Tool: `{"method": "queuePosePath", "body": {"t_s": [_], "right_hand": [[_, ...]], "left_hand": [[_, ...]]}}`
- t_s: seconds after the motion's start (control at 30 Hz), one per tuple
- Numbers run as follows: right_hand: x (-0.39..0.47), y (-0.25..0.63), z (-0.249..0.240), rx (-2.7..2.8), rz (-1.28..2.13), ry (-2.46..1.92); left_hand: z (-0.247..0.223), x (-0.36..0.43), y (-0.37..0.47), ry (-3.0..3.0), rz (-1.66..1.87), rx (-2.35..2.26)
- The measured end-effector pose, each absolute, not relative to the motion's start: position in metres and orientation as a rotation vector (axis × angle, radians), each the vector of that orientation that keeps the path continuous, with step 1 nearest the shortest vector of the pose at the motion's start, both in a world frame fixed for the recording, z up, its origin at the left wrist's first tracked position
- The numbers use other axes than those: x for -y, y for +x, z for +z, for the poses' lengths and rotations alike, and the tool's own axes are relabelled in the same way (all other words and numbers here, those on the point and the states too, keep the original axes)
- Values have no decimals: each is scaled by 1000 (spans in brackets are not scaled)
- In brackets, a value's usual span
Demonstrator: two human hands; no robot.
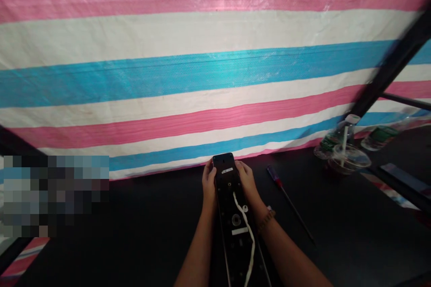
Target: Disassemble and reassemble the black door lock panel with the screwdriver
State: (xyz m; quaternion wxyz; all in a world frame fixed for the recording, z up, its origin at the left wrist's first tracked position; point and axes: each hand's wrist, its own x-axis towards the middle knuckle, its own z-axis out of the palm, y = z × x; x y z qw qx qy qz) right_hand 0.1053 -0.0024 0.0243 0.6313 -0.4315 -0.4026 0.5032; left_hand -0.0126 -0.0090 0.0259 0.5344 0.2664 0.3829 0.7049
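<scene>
Left hand (209, 181) and right hand (248, 181) clamped on opposite edges of a long black housing (226, 198), near its far end, at the black tabletop (151, 224). White cable (249, 228) along its face; long-shaft screwdriver (291, 201) unheld, rightward — work done or remaining cannot be judged.

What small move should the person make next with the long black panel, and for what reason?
Probably the right hand should draw the white cable aside while the left hand steadies the long black panel: the cable runs along the panel's face, where it could hinder work, and both hands hold opposite edges near the far end.
</scene>
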Motion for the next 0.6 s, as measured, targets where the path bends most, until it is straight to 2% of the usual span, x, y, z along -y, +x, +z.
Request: {"method": "queuePosePath", "body": {"t_s": [0.23,0.6], "right_hand": [[8,107,32,938,1136,-949],[7,107,27,995,1178,-941]], "left_hand": [[37,23,-2,545,1449,-703],[36,22,-3,459,1391,-707]]}}
